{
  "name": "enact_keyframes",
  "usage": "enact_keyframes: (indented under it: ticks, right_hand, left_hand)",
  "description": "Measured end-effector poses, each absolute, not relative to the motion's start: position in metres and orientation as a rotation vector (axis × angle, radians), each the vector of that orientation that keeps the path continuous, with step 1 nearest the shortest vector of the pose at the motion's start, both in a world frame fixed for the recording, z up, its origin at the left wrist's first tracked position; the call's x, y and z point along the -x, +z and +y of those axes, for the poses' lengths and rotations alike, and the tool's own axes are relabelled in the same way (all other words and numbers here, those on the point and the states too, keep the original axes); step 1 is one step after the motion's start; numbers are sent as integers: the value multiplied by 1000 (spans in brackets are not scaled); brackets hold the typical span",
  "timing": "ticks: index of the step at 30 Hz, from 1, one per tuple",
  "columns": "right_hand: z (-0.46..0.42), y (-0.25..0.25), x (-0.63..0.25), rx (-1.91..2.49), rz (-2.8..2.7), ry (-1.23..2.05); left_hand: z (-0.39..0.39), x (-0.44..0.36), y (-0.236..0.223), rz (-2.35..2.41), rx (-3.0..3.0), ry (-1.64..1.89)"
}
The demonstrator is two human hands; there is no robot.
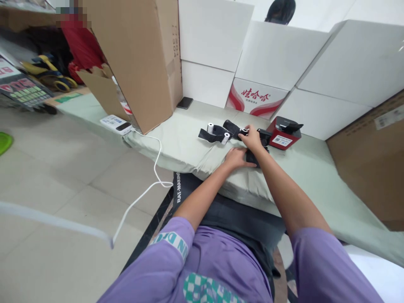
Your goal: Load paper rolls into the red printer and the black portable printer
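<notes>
My right hand [251,139] is closed with its fingertips on a small black piece with a white cylinder end [243,131], at the edge of the black straps. My left hand [236,158] lies low on the cloth, thumb stretched along a dark object [252,158]; the right forearm partly hides that object, and I cannot tell its kind. To the left of my hands lies a curled black strap [206,135] with a white cylinder [225,138] and another white cylinder [210,128] by it. A second black strap [232,127] lies just beyond.
A red and black box [280,134] stands right of my hands. White cartons [265,54] line the back, with a tall brown carton [135,54] at left. A phone [184,102] lies by it. A white device [116,124] trails a cable [154,168] off the cloth-covered bench [164,147].
</notes>
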State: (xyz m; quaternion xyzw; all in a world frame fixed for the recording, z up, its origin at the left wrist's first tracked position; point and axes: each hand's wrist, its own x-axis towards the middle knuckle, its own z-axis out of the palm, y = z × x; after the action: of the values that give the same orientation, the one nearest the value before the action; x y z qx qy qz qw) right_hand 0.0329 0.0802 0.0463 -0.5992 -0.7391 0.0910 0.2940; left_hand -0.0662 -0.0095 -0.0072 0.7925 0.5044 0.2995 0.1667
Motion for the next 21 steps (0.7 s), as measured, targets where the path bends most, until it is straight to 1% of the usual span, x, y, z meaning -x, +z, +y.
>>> enact_keyframes:
  ticks: [10,16,21]
  right_hand:
    - [72,42,-32,1738,-2193,209]
    - [73,44,-38,1615,-2211,239]
    - [83,61,-45,1578,-2240,300]
  left_hand:
    - [-11,66,-2,1453,-2253,797]
    - [-9,66,-4,1464,-2261,781]
    - [-7,66,-8,1418,-2242,818]
